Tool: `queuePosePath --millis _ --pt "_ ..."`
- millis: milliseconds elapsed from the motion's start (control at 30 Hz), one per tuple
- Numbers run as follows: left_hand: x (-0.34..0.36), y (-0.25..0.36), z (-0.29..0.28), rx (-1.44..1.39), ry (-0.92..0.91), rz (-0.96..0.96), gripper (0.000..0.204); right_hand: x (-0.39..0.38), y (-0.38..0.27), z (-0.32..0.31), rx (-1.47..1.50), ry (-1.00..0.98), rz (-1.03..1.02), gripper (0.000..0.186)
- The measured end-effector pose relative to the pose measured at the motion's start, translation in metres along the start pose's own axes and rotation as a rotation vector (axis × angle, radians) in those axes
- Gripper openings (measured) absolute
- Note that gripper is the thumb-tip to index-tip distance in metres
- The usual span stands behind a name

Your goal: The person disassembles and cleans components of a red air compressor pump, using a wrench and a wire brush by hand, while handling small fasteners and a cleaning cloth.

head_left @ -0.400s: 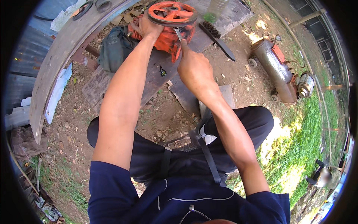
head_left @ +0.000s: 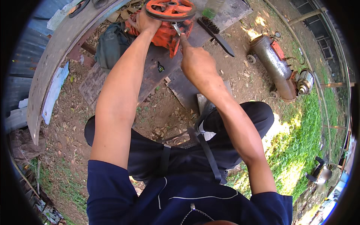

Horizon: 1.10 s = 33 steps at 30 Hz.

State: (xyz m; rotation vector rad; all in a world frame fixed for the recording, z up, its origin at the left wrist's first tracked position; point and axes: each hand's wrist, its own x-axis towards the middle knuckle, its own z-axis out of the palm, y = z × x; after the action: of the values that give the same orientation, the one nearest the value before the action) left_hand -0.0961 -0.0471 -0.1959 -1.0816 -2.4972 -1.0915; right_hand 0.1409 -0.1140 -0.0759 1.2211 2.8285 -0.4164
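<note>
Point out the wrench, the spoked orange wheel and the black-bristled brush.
Wrench [head_left: 176, 28]: head view, on its metal shank.
Spoked orange wheel [head_left: 172, 4]: head view, on its hub.
Black-bristled brush [head_left: 217, 36]: head view, on its handle, just below the bristles.

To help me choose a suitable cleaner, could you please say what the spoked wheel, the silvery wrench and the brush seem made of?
Spoked wheel: probably metal under orange paint, its rim dark where the coat stops.
Wrench: likely bare or plated steel, judging by its silvery shine.
Brush: matte black handle, plastic or painted wood; stiff-looking brown bristles, material unclear.
</note>
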Motion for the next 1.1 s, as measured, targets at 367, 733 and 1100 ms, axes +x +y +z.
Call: queuePosePath --millis 367,733,1100 --pt "-0.001 0.004 -0.003 0.009 -0.018 -0.027 0.065 -0.014 0.056 0.006 0.442 0.227 -0.108 0.036" --pt "-0.001 0.007 -0.004 0.001 -0.038 -0.040 0.063 0.011 0.052 -0.003 1.152 -0.089 0.110 0.037" --pt "-0.005 0.007 -0.008 -0.038 -0.047 -0.040 0.062 0.015 0.040 -0.010 1.055 -0.030 0.212 0.036"
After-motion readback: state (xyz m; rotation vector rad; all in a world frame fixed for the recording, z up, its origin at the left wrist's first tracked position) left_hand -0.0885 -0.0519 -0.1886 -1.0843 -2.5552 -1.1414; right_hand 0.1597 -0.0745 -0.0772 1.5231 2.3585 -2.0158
